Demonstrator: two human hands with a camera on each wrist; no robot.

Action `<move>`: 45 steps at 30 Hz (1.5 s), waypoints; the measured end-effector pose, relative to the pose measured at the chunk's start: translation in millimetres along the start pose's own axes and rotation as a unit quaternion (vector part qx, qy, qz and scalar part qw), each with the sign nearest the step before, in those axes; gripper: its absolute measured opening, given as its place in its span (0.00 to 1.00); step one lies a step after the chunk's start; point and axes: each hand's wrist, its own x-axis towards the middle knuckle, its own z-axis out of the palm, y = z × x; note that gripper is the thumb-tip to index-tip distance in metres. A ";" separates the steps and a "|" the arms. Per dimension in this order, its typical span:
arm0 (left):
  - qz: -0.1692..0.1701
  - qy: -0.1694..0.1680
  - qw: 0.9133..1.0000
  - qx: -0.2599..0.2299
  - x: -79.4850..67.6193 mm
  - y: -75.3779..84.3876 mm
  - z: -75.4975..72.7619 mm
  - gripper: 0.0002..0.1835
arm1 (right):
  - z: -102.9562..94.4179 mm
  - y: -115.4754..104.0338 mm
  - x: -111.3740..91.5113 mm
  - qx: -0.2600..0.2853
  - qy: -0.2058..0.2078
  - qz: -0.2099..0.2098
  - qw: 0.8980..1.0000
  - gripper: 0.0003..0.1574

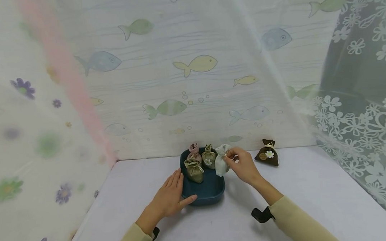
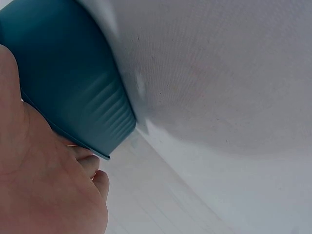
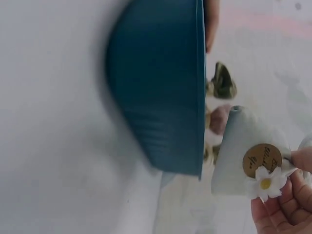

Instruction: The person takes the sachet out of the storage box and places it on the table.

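A white drawstring pouch (image 1: 221,163) with a daisy and a round brown label (image 3: 262,160) is pinched near its neck by my right hand (image 1: 243,165). It hangs over the right rim of a dark blue basin (image 1: 203,200). Inside the basin stand an olive pouch (image 1: 194,171), a pink pouch (image 1: 194,151) and a grey-green pouch (image 1: 209,158) with a small flower. My left hand (image 1: 170,196) rests with straight fingers against the basin's left side, thumb over the front rim. In the left wrist view, the palm (image 2: 48,185) lies along the basin wall (image 2: 73,73).
To the right of the basin, a dark brown pouch (image 1: 268,154) with a daisy lies on the white table (image 1: 248,204). Behind the table hangs a fish-printed curtain (image 1: 165,82). Flower-patterned sheer cloth (image 1: 368,141) hangs at the right.
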 end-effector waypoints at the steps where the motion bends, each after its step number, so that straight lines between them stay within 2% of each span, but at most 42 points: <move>1: -0.001 -0.001 1.000 0.000 -0.1 0.1 0.0 0.61 | -2.5 2.4 -0.7 -0.001 0.002 0.004 1.000 0.02; 11: -0.004 -0.012 1.000 -0.005 -0.6 2.7 -5.5 0.60 | -21.0 39.0 -2.0 -0.025 0.046 0.023 0.998 0.03; 22: -0.001 -0.012 1.000 -0.005 0.3 3.5 -8.5 0.60 | -27.3 74.4 1.7 -0.058 0.094 0.084 0.990 0.06; 31: 0.002 -0.009 1.000 -0.005 0.4 3.2 -6.9 0.60 | -25.3 84.2 4.2 -0.069 0.090 0.120 0.986 0.06; 39: 0.003 -0.009 1.000 -0.008 1.1 4.0 -7.7 0.59 | -25.2 92.8 7.4 -0.087 0.081 0.122 0.985 0.07; 45: 0.002 -0.006 1.000 0.006 1.2 0.7 -2.6 0.61 | -24.2 97.4 5.4 -0.089 0.061 0.129 0.986 0.08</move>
